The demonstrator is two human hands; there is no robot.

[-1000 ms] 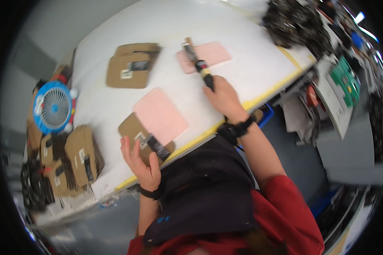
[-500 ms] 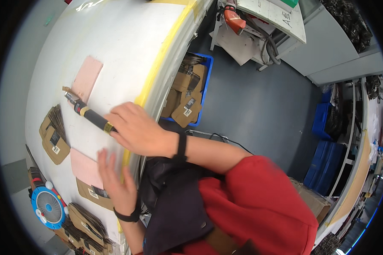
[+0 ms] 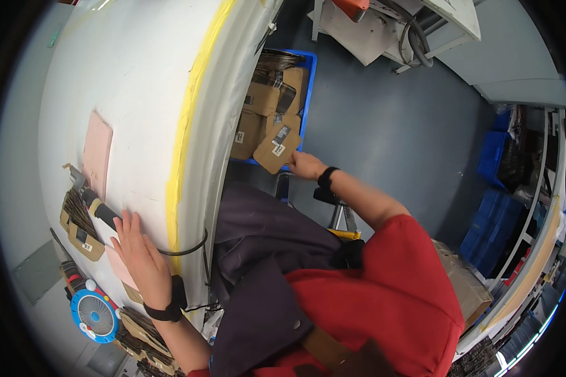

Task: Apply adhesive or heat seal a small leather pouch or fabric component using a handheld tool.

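Note:
My left hand (image 3: pixel 142 257) lies over the white table with its fingers stretched out. Its fingertips are by the handle end of a hammer-like tool (image 3: pixel 100 208) with a black grip, tan band and metal head; whether they touch it I cannot tell. Beyond the tool sits a pink block (image 3: pixel 97 154). A second pink piece (image 3: pixel 119 265) is partly hidden by my left hand. Down at the right, my right hand (image 3: pixel 309 166) has its fingers closed at the lower corner of a brown cardboard piece (image 3: pixel 271 155), which rests on others in a blue crate (image 3: pixel 310 88).
Bundled brown cards (image 3: pixel 82 229) and a blue round fan (image 3: pixel 94 316) stand at the table's left. Yellow tape (image 3: pixel 183 138) runs along the table edge, where a black cable (image 3: pixel 185 252) hangs. Blue bins (image 3: pixel 485 229) sit on the right, and a white bench (image 3: pixel 456 19) stands behind.
My right hand has let go of the tool and moved off the table to the card in the crate. The tool now lies on the table, and the view has shifted.

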